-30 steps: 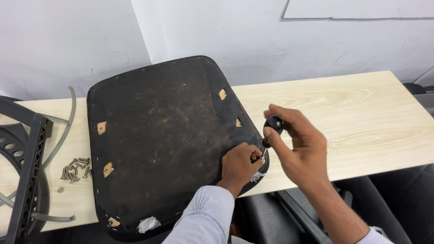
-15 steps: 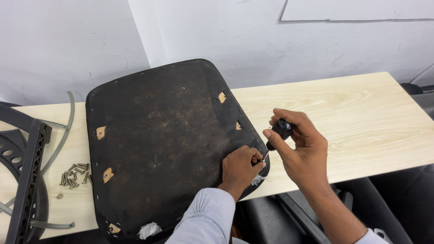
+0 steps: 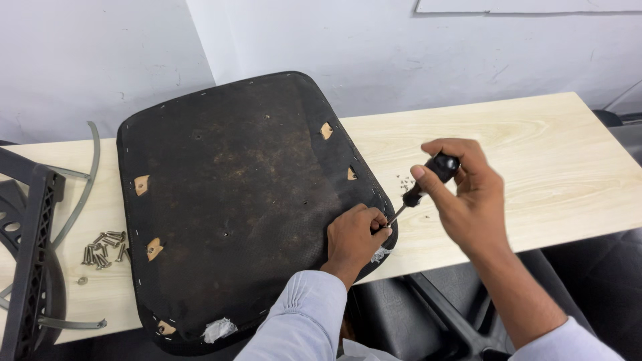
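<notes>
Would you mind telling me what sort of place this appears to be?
Probably a furniture repair or assembly workshop: an upturned black seat pad lies on a pale wooden workbench, a pile of screws beside it, and the right hand works a screwdriver at the pad's edge.

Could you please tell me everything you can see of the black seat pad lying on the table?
The black seat pad is a broad, rounded-corner panel lying flat, underside up, on the light wooden table, its near edge overhanging. Its dark fabric looks worn and stained, fastened around the rim by small pale staples. Several tan, wood-like patches show through cut-outs, and a torn whitish spot sits at the near edge. The left hand presses its right edge, where the tip of the screwdriver in the right hand meets it.
</notes>
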